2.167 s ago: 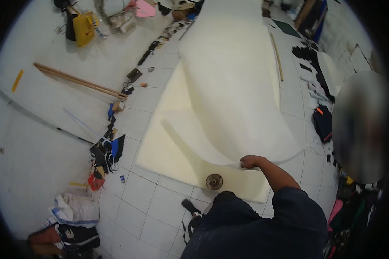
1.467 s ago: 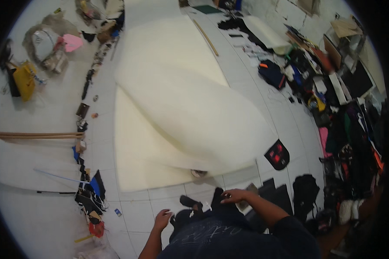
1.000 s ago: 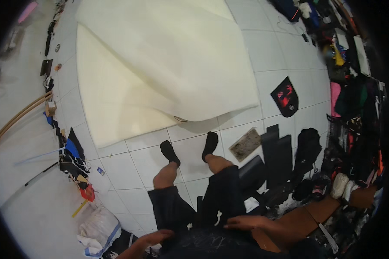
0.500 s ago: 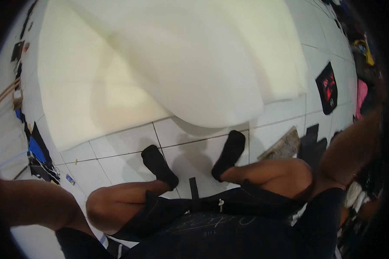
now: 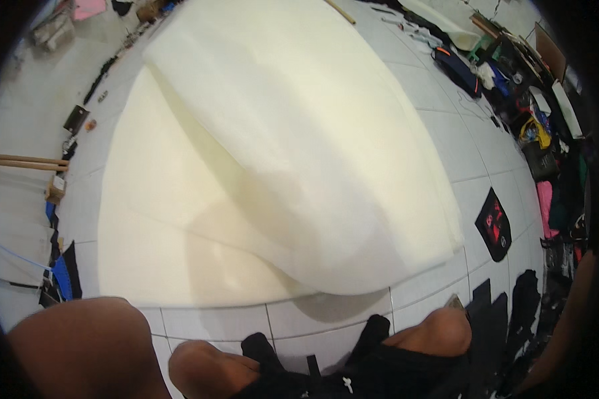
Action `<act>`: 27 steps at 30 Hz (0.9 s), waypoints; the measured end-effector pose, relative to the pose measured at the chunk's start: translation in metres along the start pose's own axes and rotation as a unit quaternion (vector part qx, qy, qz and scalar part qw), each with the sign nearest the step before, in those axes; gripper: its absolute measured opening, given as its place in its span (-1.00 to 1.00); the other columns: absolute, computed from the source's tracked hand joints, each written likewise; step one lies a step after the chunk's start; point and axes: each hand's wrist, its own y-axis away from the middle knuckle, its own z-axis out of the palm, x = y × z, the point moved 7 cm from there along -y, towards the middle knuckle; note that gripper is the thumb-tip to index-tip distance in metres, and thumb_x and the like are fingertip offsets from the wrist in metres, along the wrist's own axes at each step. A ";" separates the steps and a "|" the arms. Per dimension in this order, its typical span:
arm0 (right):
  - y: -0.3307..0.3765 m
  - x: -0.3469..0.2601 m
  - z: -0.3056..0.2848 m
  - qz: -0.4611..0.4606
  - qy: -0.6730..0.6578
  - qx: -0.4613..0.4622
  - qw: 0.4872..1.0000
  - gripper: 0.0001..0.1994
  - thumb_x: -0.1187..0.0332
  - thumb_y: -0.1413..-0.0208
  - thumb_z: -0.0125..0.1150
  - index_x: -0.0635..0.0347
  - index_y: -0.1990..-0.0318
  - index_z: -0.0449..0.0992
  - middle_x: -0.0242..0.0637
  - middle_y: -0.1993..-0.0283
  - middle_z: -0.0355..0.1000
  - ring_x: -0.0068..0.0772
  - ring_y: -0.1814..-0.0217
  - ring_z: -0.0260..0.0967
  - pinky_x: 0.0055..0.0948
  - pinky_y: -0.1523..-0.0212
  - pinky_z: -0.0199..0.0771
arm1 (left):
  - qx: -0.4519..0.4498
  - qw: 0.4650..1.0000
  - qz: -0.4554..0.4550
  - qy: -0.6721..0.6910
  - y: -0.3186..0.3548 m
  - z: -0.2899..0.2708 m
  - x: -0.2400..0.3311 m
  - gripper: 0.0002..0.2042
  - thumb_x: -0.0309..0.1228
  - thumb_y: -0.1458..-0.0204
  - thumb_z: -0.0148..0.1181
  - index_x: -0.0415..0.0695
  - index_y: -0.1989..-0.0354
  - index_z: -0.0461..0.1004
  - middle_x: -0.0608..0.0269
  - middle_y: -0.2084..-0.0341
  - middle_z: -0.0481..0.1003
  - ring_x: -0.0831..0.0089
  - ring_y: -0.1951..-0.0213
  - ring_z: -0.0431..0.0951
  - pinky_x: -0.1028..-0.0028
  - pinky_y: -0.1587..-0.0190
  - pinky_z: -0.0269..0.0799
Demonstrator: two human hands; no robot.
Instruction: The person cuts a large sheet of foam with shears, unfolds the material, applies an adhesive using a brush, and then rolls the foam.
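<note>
A large cream foam sheet (image 5: 299, 153) lies curved over a flatter cream foam slab (image 5: 153, 253) on the white tiled floor (image 5: 326, 319). Its loose front edge hangs just above the tiles in front of me. I am crouched low: my two bare knees (image 5: 439, 329) and my feet in black socks (image 5: 373, 329) show at the bottom, close to the foam's edge. A bare part of my left arm (image 5: 80, 346) fills the lower left corner, and my right arm (image 5: 569, 326) runs along the right rim. Neither hand itself is visible.
Wooden sticks (image 5: 20, 161) and small tools (image 5: 60, 279) lie along the left of the foam. A black bag with a red print (image 5: 494, 223), dark cloth pieces (image 5: 522, 299) and piled clothes and bags (image 5: 546, 133) crowd the right side.
I have turned and dropped from standing into a low crouch, so the foam now fills the view. My right hand, earlier on the foam's edge, has let go and left the picture.
</note>
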 end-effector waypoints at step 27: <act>-0.163 -0.144 -0.180 -0.192 -0.013 0.173 0.966 -0.32 -0.09 0.05 0.29 0.21 -0.13 0.38 -0.11 -0.04 0.42 -0.22 -0.11 0.36 -0.30 -0.14 0.33 | 0.327 0.926 -0.189 0.014 0.065 -0.038 -0.152 -0.65 -0.35 -0.25 -0.21 -0.24 -0.09 0.38 0.14 -0.01 0.42 0.41 -0.02 0.41 0.45 -0.11 0.30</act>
